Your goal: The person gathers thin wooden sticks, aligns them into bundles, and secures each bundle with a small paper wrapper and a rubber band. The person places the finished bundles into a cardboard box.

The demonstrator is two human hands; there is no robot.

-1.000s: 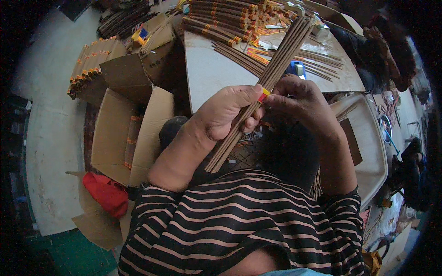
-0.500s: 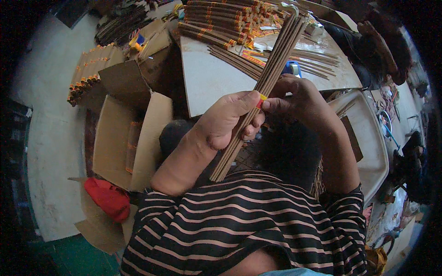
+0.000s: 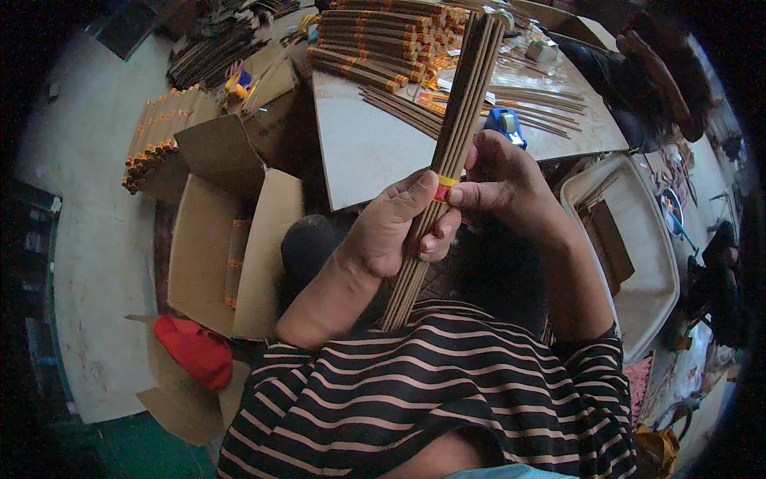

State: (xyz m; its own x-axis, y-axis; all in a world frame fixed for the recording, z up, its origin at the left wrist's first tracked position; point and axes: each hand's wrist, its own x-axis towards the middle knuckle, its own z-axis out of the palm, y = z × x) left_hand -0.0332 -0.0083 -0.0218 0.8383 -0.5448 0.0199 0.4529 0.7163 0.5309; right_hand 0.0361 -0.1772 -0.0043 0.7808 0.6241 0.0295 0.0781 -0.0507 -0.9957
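Note:
A bundle of thin brown incense sticks (image 3: 464,100) stands tilted in front of me, its top leaning a little to the right. My left hand (image 3: 384,225) is closed round it below the middle, the thumb pressing on the front. A red and yellow paper band (image 3: 444,188) wraps the sticks beside that thumb. From the right, my right hand (image 3: 511,188) has its thumb tip on the band's edge, with the index finger bent up against the bundle. Part of its grip is hidden behind the sticks.
A white table (image 3: 359,152) ahead bears stacked banded bundles (image 3: 371,40), loose sticks (image 3: 527,108) and a blue tape dispenser (image 3: 505,126). At left stands an open cardboard box (image 3: 199,247) with bundles inside and a red cloth (image 3: 191,351) nearby. A white tray (image 3: 650,295) is at right.
The bundle has swung more upright, its top moving left. Both hands have shifted slightly lower, still at the band, and the tape dispenser shows more fully.

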